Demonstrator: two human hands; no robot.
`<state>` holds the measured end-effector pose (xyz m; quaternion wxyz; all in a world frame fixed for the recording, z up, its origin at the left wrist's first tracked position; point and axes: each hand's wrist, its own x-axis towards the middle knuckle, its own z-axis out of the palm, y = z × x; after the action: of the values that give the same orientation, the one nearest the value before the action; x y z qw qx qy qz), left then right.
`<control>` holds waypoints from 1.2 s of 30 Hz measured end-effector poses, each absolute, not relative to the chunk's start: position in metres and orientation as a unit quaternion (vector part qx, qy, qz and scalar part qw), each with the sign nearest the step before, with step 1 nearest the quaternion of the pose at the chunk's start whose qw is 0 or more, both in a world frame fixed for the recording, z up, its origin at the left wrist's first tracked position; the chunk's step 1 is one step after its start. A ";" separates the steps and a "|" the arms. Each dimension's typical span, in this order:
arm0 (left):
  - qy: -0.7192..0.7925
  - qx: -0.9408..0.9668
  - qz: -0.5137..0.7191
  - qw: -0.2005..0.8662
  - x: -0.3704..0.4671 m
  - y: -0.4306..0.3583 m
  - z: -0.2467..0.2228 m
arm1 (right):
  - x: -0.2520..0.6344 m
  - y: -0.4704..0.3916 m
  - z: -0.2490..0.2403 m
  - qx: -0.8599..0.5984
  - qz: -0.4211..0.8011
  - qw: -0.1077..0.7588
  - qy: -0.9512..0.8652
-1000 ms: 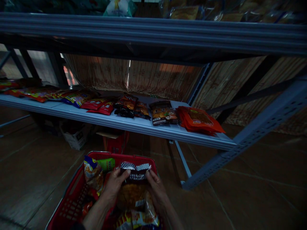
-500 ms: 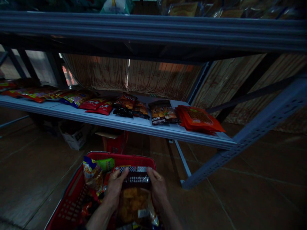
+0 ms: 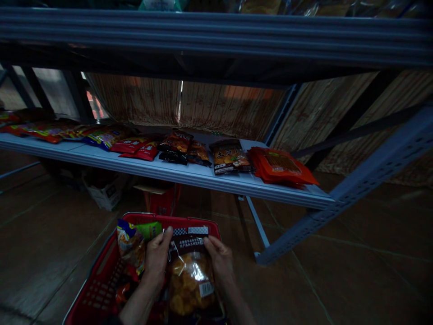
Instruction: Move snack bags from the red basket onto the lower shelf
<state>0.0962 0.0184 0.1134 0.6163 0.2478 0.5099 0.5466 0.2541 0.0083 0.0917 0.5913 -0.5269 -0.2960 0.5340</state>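
A dark bag of potato chips (image 3: 191, 289) with a clear window and a barcode label is held between my two hands, over the red shopping basket (image 3: 97, 273). My left hand (image 3: 156, 262) is closed on the bag's upper left corner, thumb on top. At the upper right corner, my right hand (image 3: 219, 259) pinches the bag's edge. Left of the bag, a blue-topped snack bag (image 3: 130, 246) stands in the basket beside a green packet (image 3: 151, 230). Other packets lower in the basket are dim and partly hidden by my left arm.
Ahead runs a shelf (image 3: 199, 175) lined with snack bags, among them a brown chip bag (image 3: 228, 155) and orange packets (image 3: 280, 164). A slanted metal post (image 3: 304, 228) stands at right. Under the shelf are a red box (image 3: 164, 201) and a white carton (image 3: 106, 194).
The bag's top edge has risen slightly and its face has tilted, so light now glints off the window. Both hands keep hold; the left has shifted a little outward.
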 end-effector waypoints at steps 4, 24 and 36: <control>0.481 0.299 0.507 0.650 0.095 0.016 0.120 | 0.265 0.016 0.085 -0.526 0.527 0.614 -0.264; 0.495 0.181 0.534 0.661 0.089 0.020 0.105 | 0.279 -0.005 0.070 -0.517 0.644 0.434 -0.360; 0.540 0.227 0.546 0.599 0.090 0.021 0.109 | 0.266 -0.007 0.095 -0.572 0.391 0.481 -0.537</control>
<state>0.0899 0.0205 0.1086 0.5989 0.2268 0.5398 0.5463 0.2656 -0.0072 0.0950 0.4809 -0.5718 -0.5374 0.3911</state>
